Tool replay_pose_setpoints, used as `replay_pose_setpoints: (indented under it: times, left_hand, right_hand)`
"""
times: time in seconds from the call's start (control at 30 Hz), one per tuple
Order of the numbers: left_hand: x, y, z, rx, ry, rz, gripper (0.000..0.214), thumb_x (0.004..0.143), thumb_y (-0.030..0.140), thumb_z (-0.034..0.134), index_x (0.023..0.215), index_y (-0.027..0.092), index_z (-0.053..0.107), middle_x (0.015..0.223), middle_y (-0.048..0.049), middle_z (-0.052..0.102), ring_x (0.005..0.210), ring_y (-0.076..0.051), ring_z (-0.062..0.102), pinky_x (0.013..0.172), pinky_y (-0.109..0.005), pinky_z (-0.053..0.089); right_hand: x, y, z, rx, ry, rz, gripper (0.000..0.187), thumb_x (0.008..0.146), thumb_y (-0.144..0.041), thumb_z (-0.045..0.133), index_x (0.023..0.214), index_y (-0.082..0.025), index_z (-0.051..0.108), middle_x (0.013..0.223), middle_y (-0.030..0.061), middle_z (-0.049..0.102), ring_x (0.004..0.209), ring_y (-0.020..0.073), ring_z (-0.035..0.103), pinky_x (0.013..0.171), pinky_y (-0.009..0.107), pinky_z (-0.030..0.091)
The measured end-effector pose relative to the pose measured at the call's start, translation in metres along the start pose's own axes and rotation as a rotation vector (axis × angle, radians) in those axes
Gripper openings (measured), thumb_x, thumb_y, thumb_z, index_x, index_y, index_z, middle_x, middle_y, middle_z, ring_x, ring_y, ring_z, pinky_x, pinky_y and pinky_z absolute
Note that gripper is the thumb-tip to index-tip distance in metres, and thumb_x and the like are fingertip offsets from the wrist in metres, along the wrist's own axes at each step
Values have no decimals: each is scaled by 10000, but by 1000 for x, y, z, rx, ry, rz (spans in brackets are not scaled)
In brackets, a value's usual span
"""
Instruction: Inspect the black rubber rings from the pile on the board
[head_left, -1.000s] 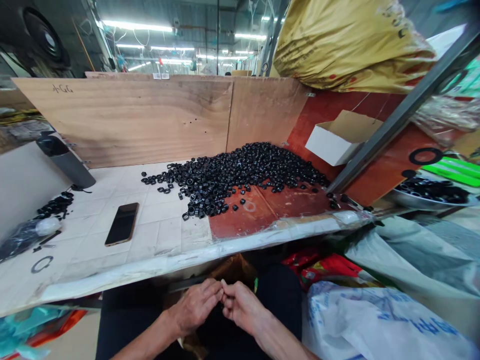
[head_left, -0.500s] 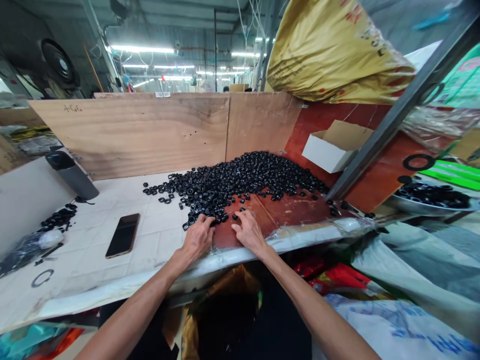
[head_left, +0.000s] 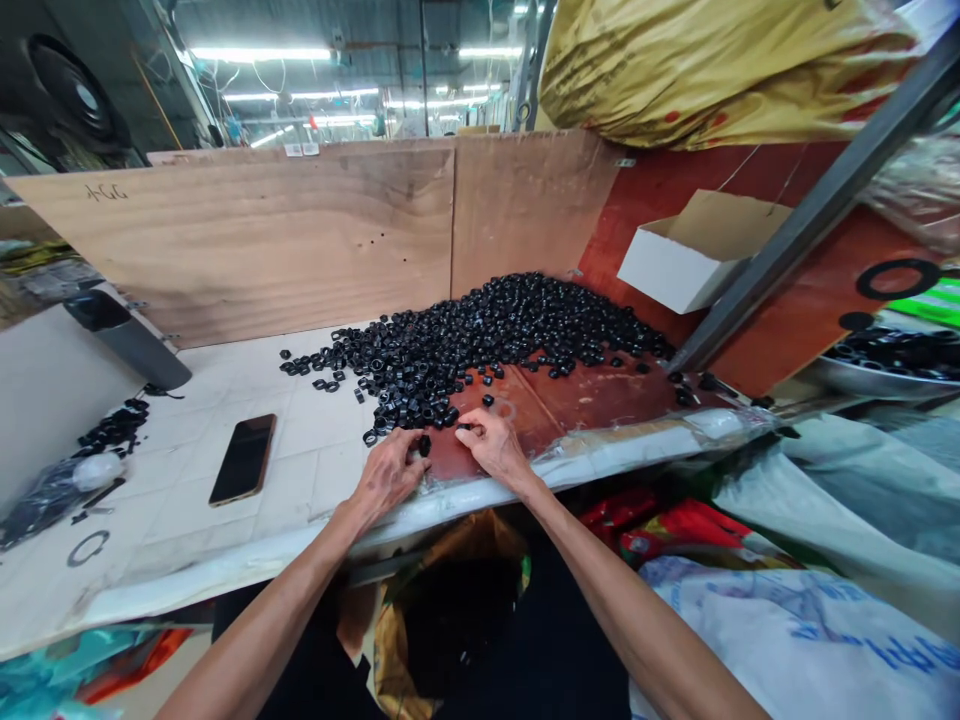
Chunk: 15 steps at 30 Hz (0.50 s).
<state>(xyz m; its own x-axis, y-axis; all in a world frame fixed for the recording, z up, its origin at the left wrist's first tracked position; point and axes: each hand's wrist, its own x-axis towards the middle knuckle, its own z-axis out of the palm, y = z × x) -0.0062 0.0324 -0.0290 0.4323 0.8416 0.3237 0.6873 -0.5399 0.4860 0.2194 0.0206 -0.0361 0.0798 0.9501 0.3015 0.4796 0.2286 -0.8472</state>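
Fingers (head_left: 409, 438), left hand (head_left: 386, 470): were clamped on one black piece (head_left: 424, 446), beside the black heap (head_left: 487, 335). Right hand (head_left: 493, 442): pinched a second piece (head_left: 468, 427), near the heap.

handwritten "GG" (head_left: 114, 192), on wooden board (head_left: 300, 240)

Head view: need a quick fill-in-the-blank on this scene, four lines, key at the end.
1. The phone lies on the ____-coloured area of the bench top.
2. In the picture, the heap of parts sits to the ____ of the phone.
3. The right hand holds a small part coloured ____.
4. Below the bench top, the bag has its mouth ____.

Missing words: white; right; black; open.
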Motion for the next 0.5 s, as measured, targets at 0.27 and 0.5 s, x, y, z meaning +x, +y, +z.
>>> replay_pose_setpoints:
  times: [0.27,0.5]
  left_hand:
    - [4,2,4,-109,12,36,211,855,191,697,1066,201,701,936,-33,689,852,-194,662,797,-310,512]
    - [-2,14,10,-729,-27,-202,198,825,280,740,982,178,674,937,-33,767,774,-176,712,739,-301,575]
  right_hand:
    - [-13,-14,17,231,-133,113,270,786,-231,655,1025,-172,766,764,43,774,688,188,724,631,269,541]
    - [-17,-13,15,349,-163,81,253,783,-291,708,1003,-177,760,917,50,791,759,186,729,701,283,568]
